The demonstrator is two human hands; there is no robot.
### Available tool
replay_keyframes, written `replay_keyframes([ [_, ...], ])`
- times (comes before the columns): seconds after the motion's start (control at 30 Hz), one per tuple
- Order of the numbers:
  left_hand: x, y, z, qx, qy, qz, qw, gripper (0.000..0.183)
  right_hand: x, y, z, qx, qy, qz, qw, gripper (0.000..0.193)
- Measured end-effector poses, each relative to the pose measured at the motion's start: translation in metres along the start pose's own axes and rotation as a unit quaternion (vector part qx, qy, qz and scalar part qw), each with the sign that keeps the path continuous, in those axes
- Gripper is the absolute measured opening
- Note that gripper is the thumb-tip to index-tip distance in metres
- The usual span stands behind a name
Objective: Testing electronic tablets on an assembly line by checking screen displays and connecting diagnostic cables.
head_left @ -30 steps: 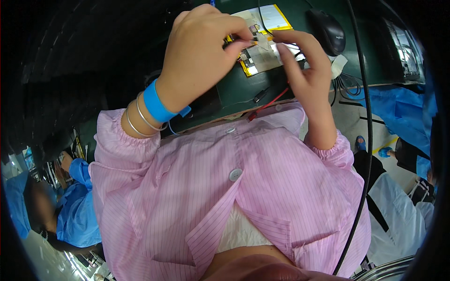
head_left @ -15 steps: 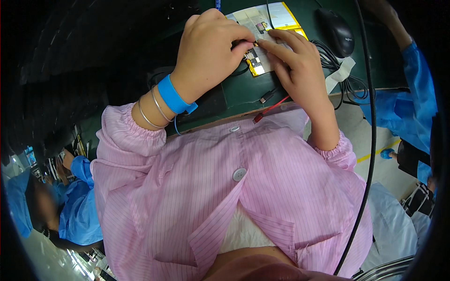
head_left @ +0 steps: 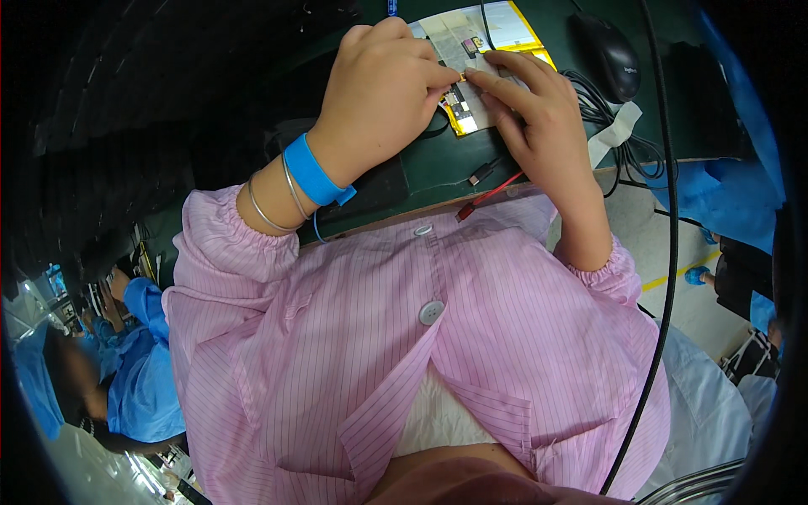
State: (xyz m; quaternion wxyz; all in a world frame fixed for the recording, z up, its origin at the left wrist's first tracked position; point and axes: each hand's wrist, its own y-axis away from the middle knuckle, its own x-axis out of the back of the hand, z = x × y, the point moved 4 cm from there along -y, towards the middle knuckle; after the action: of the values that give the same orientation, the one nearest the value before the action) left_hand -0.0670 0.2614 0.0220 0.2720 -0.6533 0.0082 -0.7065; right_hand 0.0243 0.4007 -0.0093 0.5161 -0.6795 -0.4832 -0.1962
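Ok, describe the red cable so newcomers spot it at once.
Find the dark green table, then its edge nearest the pink striped coat. The red cable ends there, closer to the coat than the neighbouring black plug. Its bright colour sets it apart.

On dark green tabletop [head_left: 429, 168]: one flat, yellow-edged electronic assembly [head_left: 450, 38]; left hand [head_left: 380, 88] and right hand [head_left: 539, 105] at its middle, close together. Blue wristband [head_left: 315, 171] beside two thin bangles [head_left: 271, 210]. Black mouse [head_left: 608, 59], coiled black cable [head_left: 627, 156] to the right.

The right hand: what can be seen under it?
The yellow-edged panel extends under the right hand; its upper and left parts show, but whatever lies directly beneath is covered.
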Motion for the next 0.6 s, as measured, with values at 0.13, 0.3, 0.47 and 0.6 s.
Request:
replay_keyframes([
  [0.13, -0.0026, 0.0017, 0.0008, -0.011, -0.018, -0.001, 1.000, 0.015, -0.0024, 0.0014, 0.0005, 0.001, 0.006, 0.003, 1.000, 0.025],
  [0.3, -0.0042, 0.0032, 0.0011, -0.013, -0.023, 0.008, 1.000, 0.015, -0.0045, 0.0031, 0.0021, 0.004, 0.009, 0.008, 1.000, 0.025],
  [0.47, -0.0031, 0.0041, 0.0020, -0.013, -0.019, 0.011, 1.000, 0.015, -0.0030, 0.0033, -0.0002, 0.007, 0.012, 0.012, 1.000, 0.025],
  [0.6, 0.0002, 0.0038, 0.0065, -0.033, -0.039, 0.004, 0.999, 0.018, -0.0011, 0.0035, -0.0014, 0.010, 0.013, 0.014, 1.000, 0.026],
])
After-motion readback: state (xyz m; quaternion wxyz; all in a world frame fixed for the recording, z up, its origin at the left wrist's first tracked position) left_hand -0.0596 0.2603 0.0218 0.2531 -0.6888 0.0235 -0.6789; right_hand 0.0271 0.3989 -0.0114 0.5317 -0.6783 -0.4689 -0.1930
